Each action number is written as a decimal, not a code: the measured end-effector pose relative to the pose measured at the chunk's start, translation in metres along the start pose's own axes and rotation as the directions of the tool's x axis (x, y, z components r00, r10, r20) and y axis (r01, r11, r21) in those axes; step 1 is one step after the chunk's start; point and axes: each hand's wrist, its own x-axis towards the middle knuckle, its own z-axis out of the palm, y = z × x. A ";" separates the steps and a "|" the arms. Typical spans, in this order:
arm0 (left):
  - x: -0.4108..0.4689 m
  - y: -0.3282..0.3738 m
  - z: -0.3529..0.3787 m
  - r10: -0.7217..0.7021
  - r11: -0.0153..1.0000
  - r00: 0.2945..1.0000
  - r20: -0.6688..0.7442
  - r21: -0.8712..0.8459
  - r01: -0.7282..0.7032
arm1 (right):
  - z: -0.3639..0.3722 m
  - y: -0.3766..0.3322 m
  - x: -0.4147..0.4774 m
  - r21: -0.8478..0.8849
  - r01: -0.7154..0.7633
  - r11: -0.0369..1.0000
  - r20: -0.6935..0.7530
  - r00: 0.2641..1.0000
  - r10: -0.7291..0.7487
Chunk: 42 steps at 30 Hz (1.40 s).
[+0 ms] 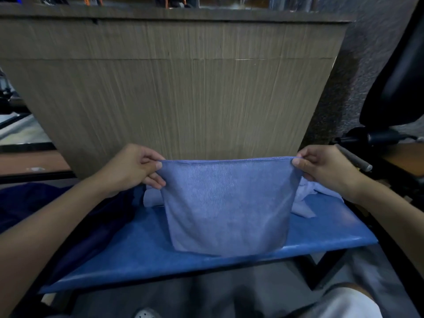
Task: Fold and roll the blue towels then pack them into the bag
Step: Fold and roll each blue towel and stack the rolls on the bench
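I am holding the light blue terry-cloth towel point(227, 203) up by its two top corners so it is hanging flat, its lower edge reaching down to the glossy blue padded tabletop point(325, 232). I judge this is squaring it for a first fold. My left hand point(137, 167) and right hand point(325, 168) are each pinching a corner between thumb and curled fingers, staying well apart at equal height and stretching the top edge taut, while crumpled pale blue towels point(305, 203) are lying just behind.
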 end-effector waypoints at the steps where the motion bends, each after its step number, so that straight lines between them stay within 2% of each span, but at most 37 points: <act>1: 0.004 -0.001 0.001 -0.005 1.000 1.000 -0.017 -0.019 0.005 | 0.004 0.000 0.005 -0.018 -0.004 1.000 -0.006 1.000 0.004; 5: 0.021 0.006 0.000 0.043 0.994 0.990 -0.136 -0.098 -0.057 | 0.013 -0.005 0.023 0.065 -0.014 0.998 -0.057 0.998 0.017; 8: 0.026 0.015 -0.005 0.113 0.979 0.968 -0.224 -0.139 -0.146 | 0.013 -0.015 0.030 0.124 0.047 0.991 -0.147 0.989 -0.028; 12: 0.006 0.011 -0.003 0.146 0.969 0.969 -0.201 -0.170 -0.181 | 0.012 -0.016 0.016 0.073 0.168 0.983 -0.182 0.971 -0.153; 14: -0.011 -0.004 0.006 0.133 0.973 0.977 -0.166 -0.166 -0.161 | 0.016 0.001 0.002 0.048 0.185 0.982 -0.132 0.975 -0.177; 17: -0.038 -0.045 0.030 0.037 0.977 0.996 -0.086 -0.206 -0.054 | 0.032 0.041 -0.031 -0.019 0.133 0.991 0.036 0.991 -0.133; 21: -0.066 -0.115 0.064 -0.104 0.992 0.992 0.068 -0.059 0.108 | 0.068 0.090 -0.079 -0.098 0.078 0.992 0.261 0.964 -0.050; 24: -0.079 -0.149 0.080 -0.176 0.984 0.976 0.130 0.024 0.174 | 0.088 0.120 -0.100 -0.158 0.005 0.987 0.328 0.943 0.048; 27: -0.081 -0.159 0.084 -0.193 0.981 0.971 0.140 0.055 0.187 | 0.093 0.131 -0.104 -0.170 -0.044 0.985 0.334 0.937 0.099; 30: -0.070 -0.160 0.081 -0.157 0.986 0.977 0.144 0.082 0.147 | 0.094 0.132 -0.094 -0.117 -0.084 0.990 0.324 0.939 0.117; 33: -0.044 -0.164 0.079 -0.089 0.992 0.992 0.087 0.097 0.081 | 0.101 0.138 -0.074 -0.069 -0.089 0.994 0.275 0.956 0.104; 36: -0.013 -0.173 0.085 -0.080 0.994 0.996 0.029 0.077 0.078 | 0.115 0.149 -0.052 -0.026 -0.106 0.994 0.206 0.972 0.109; 40: 0.026 -0.189 0.099 -0.110 0.994 0.984 -0.139 0.008 0.112 | 0.139 0.169 -0.023 0.012 -0.154 0.988 0.068 0.986 0.153; 42: 0.042 -0.195 0.108 -0.118 0.992 0.974 -0.191 0.025 0.125 | 0.150 0.179 -0.011 -0.003 -0.164 0.986 0.003 0.986 0.164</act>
